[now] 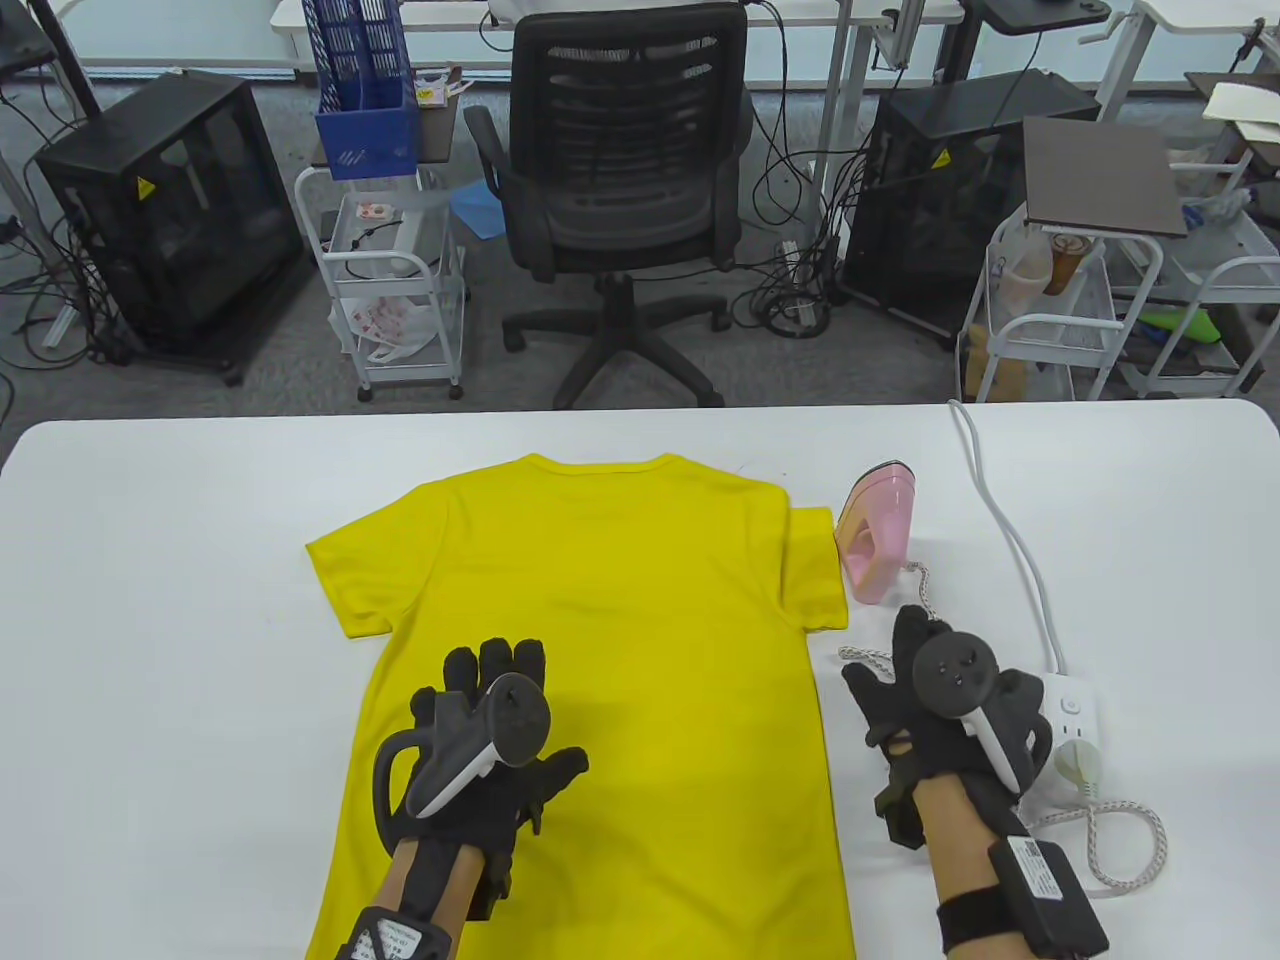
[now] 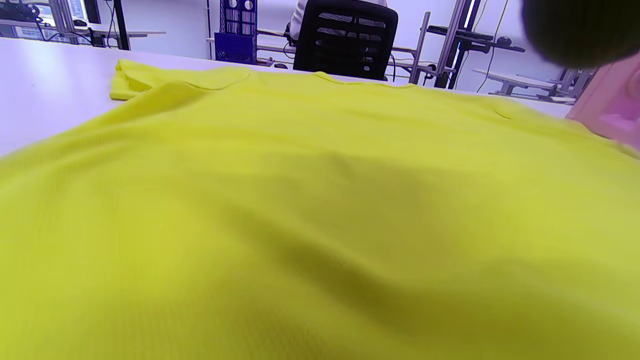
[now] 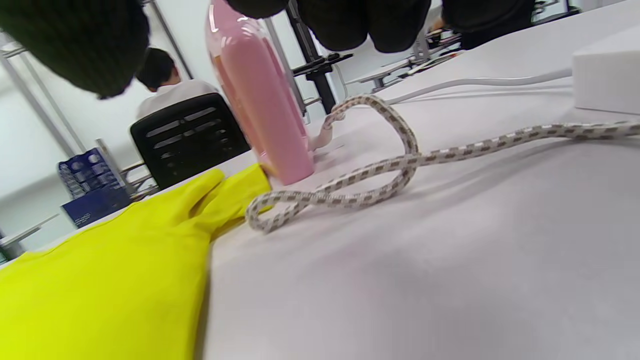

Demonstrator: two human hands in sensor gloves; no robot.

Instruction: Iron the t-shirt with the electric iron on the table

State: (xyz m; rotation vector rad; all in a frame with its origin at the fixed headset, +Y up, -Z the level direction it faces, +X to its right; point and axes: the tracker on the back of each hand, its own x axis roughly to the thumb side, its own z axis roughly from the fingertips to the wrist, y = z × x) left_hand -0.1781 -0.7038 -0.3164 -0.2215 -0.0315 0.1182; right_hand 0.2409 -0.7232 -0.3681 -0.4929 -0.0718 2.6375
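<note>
No readable writing shows on the pink iron [image 1: 877, 535], standing upright just beyond the right hand [image 1: 935, 690], whose fingers [image 1: 912, 630] are spread, gripping nothing. The left hand [image 1: 490, 740] rests fingers-spread on the yellow t-shirt [image 1: 640, 640], lying flat on the table [image 1: 170, 600], hem cut off

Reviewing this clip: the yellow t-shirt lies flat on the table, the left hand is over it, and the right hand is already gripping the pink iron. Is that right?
Not quite. The right hand is not gripping the pink iron; the table view shows it open, short of the iron, which stands upright beside the shirt's sleeve. The rest holds: the yellow t-shirt lies flat with the left hand over it.
</note>
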